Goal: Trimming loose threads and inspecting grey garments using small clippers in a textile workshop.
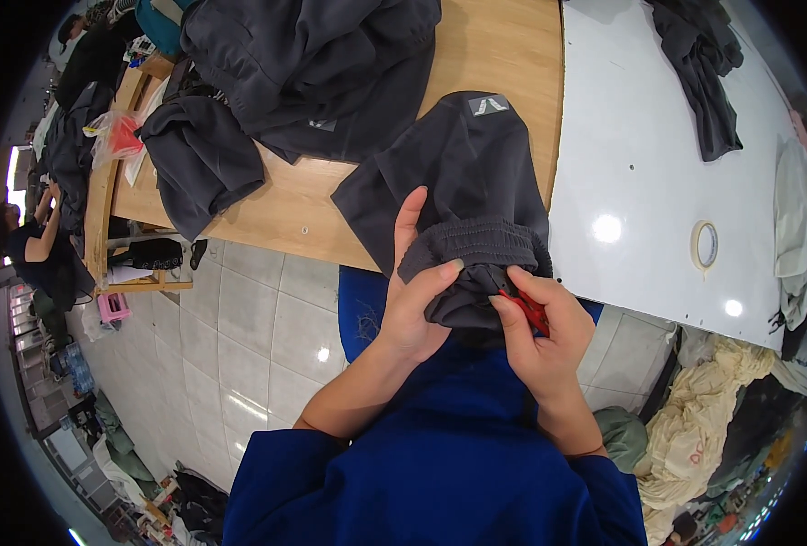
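Dark grey shorts (463, 168) with a gathered elastic waistband (476, 238) lie partly on the wooden table, their waist end drawn toward me over its edge. My left hand (414, 305) grips the waistband at its left side, thumb on top, one finger raised along the cloth. In my right hand (547, 329) is a pair of red-handled thread snips (529, 311), held between thumb and fingers. Their dark tip is at the inner side of the waistband; the cloth partly hides it. A silvery patch (488, 106) shows near the far hem.
More dark grey garments (312, 55) are piled on the wooden table (504, 45). To the right, a white table (631, 227) carries a tape roll (705, 245) and another dark garment (704, 82). Cream cloth (695, 437) is heaped below it. A person (35, 241) works at far left.
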Demonstrator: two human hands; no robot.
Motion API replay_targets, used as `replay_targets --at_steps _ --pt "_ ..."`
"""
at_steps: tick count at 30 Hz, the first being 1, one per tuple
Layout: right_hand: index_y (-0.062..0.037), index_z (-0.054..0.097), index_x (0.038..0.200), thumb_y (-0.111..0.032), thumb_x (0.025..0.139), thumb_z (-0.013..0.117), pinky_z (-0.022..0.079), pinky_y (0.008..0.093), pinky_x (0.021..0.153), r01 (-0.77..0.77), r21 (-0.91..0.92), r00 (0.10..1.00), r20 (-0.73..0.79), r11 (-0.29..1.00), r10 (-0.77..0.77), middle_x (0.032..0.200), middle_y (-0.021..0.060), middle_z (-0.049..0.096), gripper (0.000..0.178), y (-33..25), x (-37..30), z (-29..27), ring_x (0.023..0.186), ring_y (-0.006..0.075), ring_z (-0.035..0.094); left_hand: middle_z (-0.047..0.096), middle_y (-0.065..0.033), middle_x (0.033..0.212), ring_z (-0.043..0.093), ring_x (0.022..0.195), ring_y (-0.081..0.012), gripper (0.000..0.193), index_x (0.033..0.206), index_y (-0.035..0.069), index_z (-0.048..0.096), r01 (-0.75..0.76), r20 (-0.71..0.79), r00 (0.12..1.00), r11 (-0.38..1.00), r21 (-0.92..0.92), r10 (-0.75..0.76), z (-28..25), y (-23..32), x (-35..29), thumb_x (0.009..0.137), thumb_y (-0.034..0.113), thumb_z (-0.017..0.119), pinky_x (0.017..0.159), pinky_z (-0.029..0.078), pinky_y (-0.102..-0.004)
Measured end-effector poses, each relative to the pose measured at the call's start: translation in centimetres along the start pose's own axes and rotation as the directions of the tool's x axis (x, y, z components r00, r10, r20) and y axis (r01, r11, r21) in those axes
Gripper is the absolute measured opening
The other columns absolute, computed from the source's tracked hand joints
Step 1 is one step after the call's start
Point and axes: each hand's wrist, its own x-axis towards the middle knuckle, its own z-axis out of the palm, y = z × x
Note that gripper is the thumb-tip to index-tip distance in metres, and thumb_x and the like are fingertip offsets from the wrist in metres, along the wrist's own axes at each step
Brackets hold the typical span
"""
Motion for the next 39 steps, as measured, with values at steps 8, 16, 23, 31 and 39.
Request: replay_targets --at_steps 8,16,23,31,39 --pt "0.001 0.063 0.089 0.0 0.068 0.073 0.047 0.0246 0.054 0.012 -0.008 1.0 -0.009 1.0 -0.012 0.075 0.0125 0.064 0.023 0.3 0.0 0.1 0.061 0.0218 0.062 0.047 -0.0166 0.12 0.053 0.108 -0.0236 0.075 0.142 0.02 0.01 0.012 -0.008 1.0 1.0 -0.005 -0.012 0.0 0.1 0.0 0.081 0.0 0.049 0.092 0.045 -0.0362" --pt "0.0008 0.062 0.093 0.0 0.069 0.073 0.046 0.0215 0.057 -0.092 0.146 0.996 -0.001 0.985 0.093 0.079 0.0102 0.064 0.026 0.6 -0.8 -0.7 0.065 0.0154 0.061 0.048 -0.0167 0.121 0.054 0.107 -0.0241 0.071 0.142 0.019 0.009 -0.002 0.012 1.0 1.0 0.008 0.002 -0.3 0.3 0.2 0.084 0.002 0.047 0.093 0.045 -0.0362" --pt "0.0002 0.061 0.098 -0.001 0.068 0.074 0.039 0.0165 0.054 -0.229 0.38 0.973 0.053 0.896 0.226 0.081 0.0063 0.062 0.033 0.3 -0.8 -1.7 0.062 0.0048 0.052 0.05 -0.0172 0.119 0.054 0.107 -0.023 0.069 0.142 0.015 0.005 -0.116 0.086 0.991 0.979 0.171 0.102 -0.2 0.8 0.1 0.087 0.004 0.045 0.095 0.042 -0.0354" --pt "-0.0012 0.067 0.084 0.003 0.074 0.069 0.029 0.0175 0.046 0.092 -0.005 0.996 0.012 0.996 -0.092 0.063 -0.0011 0.057 0.01 -0.1 0.7 -0.6 0.051 0.0021 0.041 0.043 -0.0137 0.128 0.053 0.102 -0.0147 0.072 0.143 0.007 0.001 -0.223 0.177 0.972 0.834 0.505 0.152 0.5 2.0 -0.6 0.085 -0.002 0.044 0.088 0.041 -0.0275" --pt "-0.0002 0.054 0.091 -0.004 0.089 0.054 0.028 0.0145 0.05 -0.298 0.427 0.914 -0.13 0.854 0.384 0.074 -0.0032 0.048 0.004 2.4 0.2 -2.6 0.056 0.0002 0.037 0.042 -0.0138 0.129 0.056 0.095 -0.0141 0.074 0.144 0.004 0.0 -0.187 0.236 0.968 0.854 0.484 0.078 0.1 3.7 -0.4 0.082 -0.007 0.041 0.086 0.042 -0.0257"
